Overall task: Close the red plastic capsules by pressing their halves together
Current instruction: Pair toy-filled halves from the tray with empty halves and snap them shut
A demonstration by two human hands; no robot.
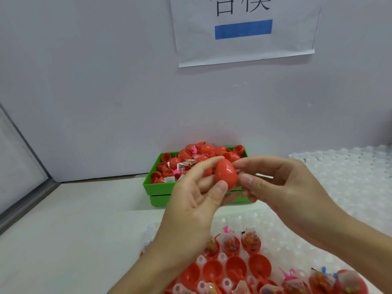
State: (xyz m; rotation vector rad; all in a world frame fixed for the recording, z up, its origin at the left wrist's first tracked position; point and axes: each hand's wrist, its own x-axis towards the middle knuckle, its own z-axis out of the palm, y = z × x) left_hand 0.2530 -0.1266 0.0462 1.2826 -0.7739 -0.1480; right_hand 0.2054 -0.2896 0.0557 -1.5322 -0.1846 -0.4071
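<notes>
Red capsule point(226, 174) at frame centre: halves joined, pinched by left hand point(197, 200) and right hand point(282, 187). Remaining: open filled halves point(231, 244) at bottom.

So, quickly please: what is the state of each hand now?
Left hand: holds the red capsule, thumb and fingers curled round it.
Right hand: pinches the same capsule from the other side.

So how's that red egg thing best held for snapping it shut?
By its two rounded ends, one hand from each side. The red capsule is egg-shaped, its length running roughly upright in view; the left hand pinches it from the left, the right hand from the right. Pressing the halves together probably suits that shape.
</notes>
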